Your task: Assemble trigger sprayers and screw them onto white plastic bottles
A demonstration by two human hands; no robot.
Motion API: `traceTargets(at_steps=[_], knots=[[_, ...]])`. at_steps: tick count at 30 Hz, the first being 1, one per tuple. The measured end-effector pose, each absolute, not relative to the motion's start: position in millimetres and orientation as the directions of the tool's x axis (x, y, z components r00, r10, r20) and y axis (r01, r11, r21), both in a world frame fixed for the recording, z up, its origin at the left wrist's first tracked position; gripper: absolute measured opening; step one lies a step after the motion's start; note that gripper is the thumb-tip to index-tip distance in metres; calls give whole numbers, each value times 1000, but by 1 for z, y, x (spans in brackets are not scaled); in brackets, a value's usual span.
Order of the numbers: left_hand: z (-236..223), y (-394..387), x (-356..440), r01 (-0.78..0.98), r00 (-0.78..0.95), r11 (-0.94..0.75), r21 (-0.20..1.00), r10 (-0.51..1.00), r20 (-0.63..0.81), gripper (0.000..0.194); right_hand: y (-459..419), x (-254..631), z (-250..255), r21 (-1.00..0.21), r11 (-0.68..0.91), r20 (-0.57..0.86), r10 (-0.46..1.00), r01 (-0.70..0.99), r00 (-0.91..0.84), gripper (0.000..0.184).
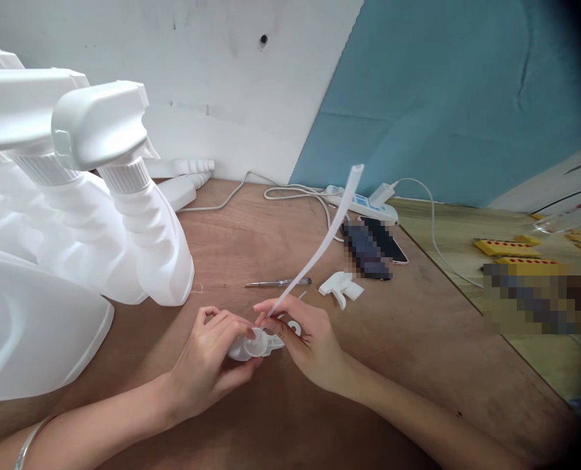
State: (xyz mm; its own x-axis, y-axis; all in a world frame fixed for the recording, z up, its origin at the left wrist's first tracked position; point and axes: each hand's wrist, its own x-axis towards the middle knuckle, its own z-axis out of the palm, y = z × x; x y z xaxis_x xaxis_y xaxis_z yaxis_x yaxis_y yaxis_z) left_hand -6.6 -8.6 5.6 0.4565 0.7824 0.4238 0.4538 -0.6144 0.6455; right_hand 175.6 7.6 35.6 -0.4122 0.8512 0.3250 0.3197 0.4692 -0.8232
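My left hand [217, 352] is closed around a white trigger spray head [244, 349], which lies low over the table with its underside partly showing. Between the thumb and fingers of my right hand [305, 333] is pinched a translucent plastic dip tube [320, 251]. The tube's lower end meets the spray head; whether it sits inside cannot be made out behind my fingers. Its upper part curves up and to the right, away from me. A screwdriver [281, 282] lies just beyond my hands. Right of it rests a small white trigger piece [341, 287].
Several white spray bottles [158, 241] stand at the left, with others lying behind them. Two phones, one a dark phone [386, 238], lie near a power strip [369, 205] and its cable. Yellow pieces [508, 248] sit on the wood-patterned surface at the right.
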Motion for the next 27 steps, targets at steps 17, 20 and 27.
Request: traceTargets(at_steps=[17,20,27], knots=[[12,-12,-6,469,474,-641,608,763,438,12,4,169,33,-682,704,567,680,198,-464,6],[14,-12,-5,477,478,-655,586,753,452,11,3,168,31,-665,718,591,675,207,-441,9],[14,-14,-5,496,489,-670,552,741,460,12,-1,167,30,-578,793,677,598,194,-430,15]])
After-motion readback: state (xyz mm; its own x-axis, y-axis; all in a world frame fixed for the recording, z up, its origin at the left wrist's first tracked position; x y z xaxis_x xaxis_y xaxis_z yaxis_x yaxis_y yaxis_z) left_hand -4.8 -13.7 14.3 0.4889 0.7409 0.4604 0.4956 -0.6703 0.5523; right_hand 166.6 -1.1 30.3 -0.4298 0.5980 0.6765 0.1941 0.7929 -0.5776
